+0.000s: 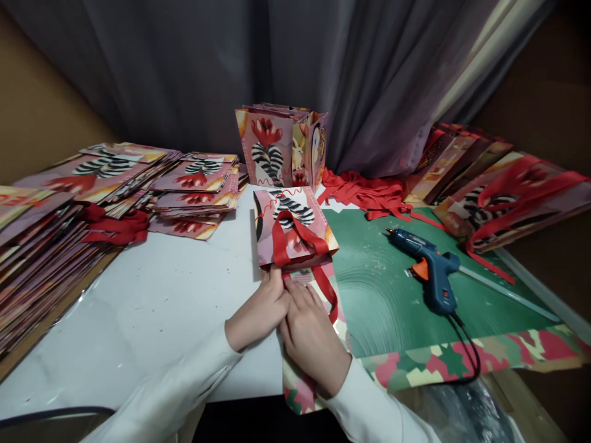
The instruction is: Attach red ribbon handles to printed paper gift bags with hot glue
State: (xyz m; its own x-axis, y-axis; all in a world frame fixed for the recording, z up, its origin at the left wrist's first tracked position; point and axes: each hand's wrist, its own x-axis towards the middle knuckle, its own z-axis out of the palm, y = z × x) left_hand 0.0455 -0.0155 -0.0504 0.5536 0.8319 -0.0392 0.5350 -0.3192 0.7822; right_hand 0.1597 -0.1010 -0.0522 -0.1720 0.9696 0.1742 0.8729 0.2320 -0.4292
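A paper gift bag [295,212] with a zebra and a red flower printed on it lies on the table in front of me, its near edge towards my hands. A red ribbon [327,289] loops over its face, and one length hangs down at the right. My left hand [259,311] is closed at the bag's near edge, its fingertips gripping that edge. Against it sits my right hand [310,326], fingers curled together, with a bit of red ribbon showing at the fingertips. What lies between the two hands is mostly hidden.
A blue glue gun [427,264] with an orange trigger lies on the green mat [369,295]. Behind are a standing gift bag [268,147] and a heap of red ribbons [364,191]. Flat bags are stacked at left [37,264]; ribboned bags [498,203] lean at right.
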